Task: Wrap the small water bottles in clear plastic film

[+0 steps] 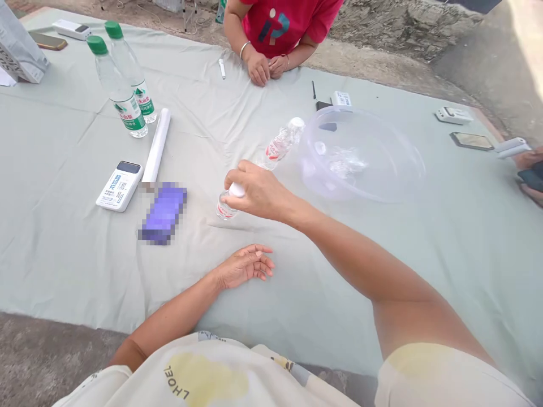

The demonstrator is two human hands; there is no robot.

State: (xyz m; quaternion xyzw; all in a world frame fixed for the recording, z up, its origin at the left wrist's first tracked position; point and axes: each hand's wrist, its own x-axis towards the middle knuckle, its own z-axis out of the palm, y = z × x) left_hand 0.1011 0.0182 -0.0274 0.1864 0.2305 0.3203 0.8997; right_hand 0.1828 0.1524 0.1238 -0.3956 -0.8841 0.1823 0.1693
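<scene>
My right hand (258, 192) grips a small clear plastic bottle (226, 211) with a white cap and red print, its fingers around the cap end. The bottle's base is at or close to the cloth; I cannot tell if it touches. Just beyond that hand is a second clear bottle (280, 146), white-capped with a red label, left of a translucent basin (414, 161). Inside the basin lies another crumpled-looking clear bottle (345, 163) with a white cap. My left hand (246, 267) rests on the cloth nearer my body, fingers apart and holding nothing.
Left on the cloth-covered table (63, 226) are two green-capped water bottles (127, 116), a white roll (156, 144), a white power bank (119, 186) and a pixelated purple item (164, 212). Across sits a person in red (284, 28). A phone (472, 141) lies right.
</scene>
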